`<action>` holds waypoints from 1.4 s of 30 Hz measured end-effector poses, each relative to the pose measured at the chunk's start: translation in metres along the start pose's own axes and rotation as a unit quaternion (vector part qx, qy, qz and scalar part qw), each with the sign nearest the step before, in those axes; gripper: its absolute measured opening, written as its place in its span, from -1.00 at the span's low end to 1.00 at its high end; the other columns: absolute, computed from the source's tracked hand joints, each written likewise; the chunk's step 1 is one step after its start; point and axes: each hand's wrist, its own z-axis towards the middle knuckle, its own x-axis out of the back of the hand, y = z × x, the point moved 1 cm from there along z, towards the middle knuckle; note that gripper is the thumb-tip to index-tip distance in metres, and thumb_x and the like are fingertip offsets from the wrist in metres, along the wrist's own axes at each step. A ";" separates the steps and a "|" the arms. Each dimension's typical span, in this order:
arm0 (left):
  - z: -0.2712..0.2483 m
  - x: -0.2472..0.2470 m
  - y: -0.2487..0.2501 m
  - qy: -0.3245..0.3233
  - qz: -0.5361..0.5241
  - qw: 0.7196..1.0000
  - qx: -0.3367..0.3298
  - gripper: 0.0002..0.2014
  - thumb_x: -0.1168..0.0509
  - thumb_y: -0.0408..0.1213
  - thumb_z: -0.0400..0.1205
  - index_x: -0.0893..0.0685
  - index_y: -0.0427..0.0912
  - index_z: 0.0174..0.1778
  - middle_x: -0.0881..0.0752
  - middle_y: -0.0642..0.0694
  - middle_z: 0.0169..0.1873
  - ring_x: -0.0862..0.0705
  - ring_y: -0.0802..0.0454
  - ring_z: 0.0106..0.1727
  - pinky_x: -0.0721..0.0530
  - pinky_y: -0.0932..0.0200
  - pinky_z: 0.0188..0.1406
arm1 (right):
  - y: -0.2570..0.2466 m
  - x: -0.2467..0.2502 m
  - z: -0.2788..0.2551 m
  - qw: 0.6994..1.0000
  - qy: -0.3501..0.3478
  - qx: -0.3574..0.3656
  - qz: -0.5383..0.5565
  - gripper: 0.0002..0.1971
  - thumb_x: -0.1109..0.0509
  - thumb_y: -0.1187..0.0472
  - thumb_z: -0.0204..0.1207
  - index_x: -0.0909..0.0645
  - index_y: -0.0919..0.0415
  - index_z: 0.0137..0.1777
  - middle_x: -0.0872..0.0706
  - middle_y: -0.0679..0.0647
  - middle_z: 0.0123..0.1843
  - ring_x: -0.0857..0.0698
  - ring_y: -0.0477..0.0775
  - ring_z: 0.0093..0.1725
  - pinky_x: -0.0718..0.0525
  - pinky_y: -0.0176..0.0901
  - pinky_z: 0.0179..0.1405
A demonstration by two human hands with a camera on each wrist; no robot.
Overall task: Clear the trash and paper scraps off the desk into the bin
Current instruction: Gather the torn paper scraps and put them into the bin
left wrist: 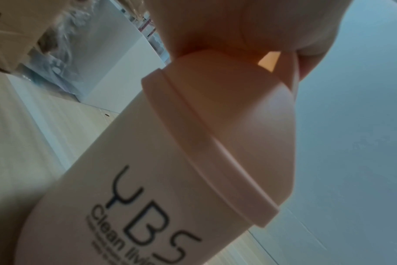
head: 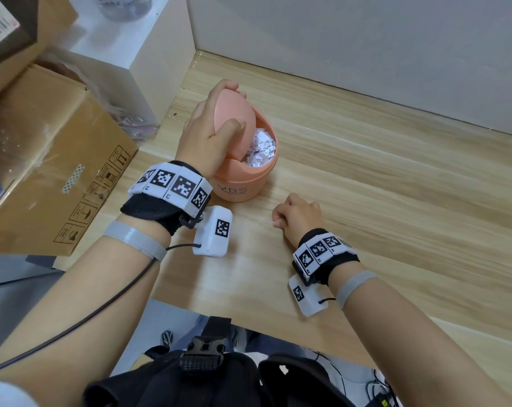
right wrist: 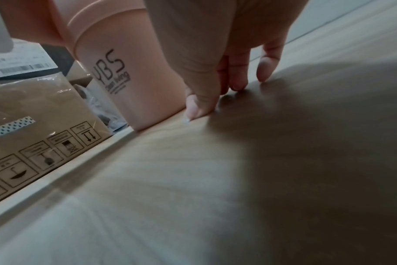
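A small pink bin (head: 240, 183) marked YBS stands on the wooden desk (head: 395, 186). It holds several crumpled white paper scraps (head: 262, 151). My left hand (head: 210, 127) grips its domed swing lid (head: 234, 113), thumb in front and fingers over the top, with the lid tilted open. The left wrist view shows the bin (left wrist: 125, 179) and lid (left wrist: 249, 116) from below. My right hand (head: 278, 221) rests on the desk just right of the bin, fingers curled. Its thumb (right wrist: 200, 102) and forefinger pinch a tiny white paper scrap (right wrist: 187, 119) against the wood.
A large cardboard box (head: 52, 160) sits off the desk's left edge, level with the bin. A white block (head: 137, 54) stands behind the bin at the back left. A pale wall (head: 366, 39) closes the desk's far side. The front edge runs close to my body.
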 end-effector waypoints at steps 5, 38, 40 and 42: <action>0.000 0.000 0.002 -0.006 -0.002 1.000 0.009 -0.43 -0.09 0.05 0.34 -0.36 0.26 0.34 -0.62 0.20 0.27 -0.54 -0.06 0.31 -0.47 -0.24 0.36 | 0.005 0.009 0.005 0.994 -0.027 -0.062 0.082 -0.78 -0.32 0.25 0.50 -0.49 -0.02 -0.35 -0.46 -0.07 -0.17 -0.57 0.14 -0.03 -0.35 -0.10 0.03; 0.000 0.005 0.011 -0.028 -0.011 1.000 0.008 -0.40 -0.07 0.09 0.31 -0.35 0.22 0.34 -0.59 0.06 0.32 -0.48 -0.11 0.34 -0.39 -0.27 0.41 | -0.094 0.112 0.049 0.880 -0.126 0.196 -0.414 -0.10 -0.22 -0.44 0.30 -0.10 -0.01 0.57 -0.30 0.15 0.59 -0.02 0.06 0.65 0.48 0.14 0.53; -0.001 0.006 0.011 -0.038 -0.017 0.999 0.013 -0.39 -0.08 0.10 0.31 -0.34 0.23 0.35 -0.58 0.05 0.33 -0.47 -0.11 0.36 -0.37 -0.26 0.43 | -0.092 0.112 0.046 0.887 -0.107 0.212 -0.395 -0.16 -0.19 -0.42 0.33 -0.19 0.01 0.54 -0.36 0.15 0.56 -0.06 0.05 0.64 0.48 0.12 0.53; -0.001 0.007 0.011 -0.054 -0.017 0.998 0.018 -0.37 -0.11 0.11 0.31 -0.33 0.22 0.37 -0.55 0.13 0.31 -0.46 -0.07 0.39 -0.34 -0.21 0.47 | -0.088 0.113 0.042 0.904 -0.093 0.223 -0.352 -0.29 -0.21 -0.36 0.36 -0.41 0.05 0.42 -0.50 0.13 0.46 -0.16 0.05 0.61 0.47 0.09 0.53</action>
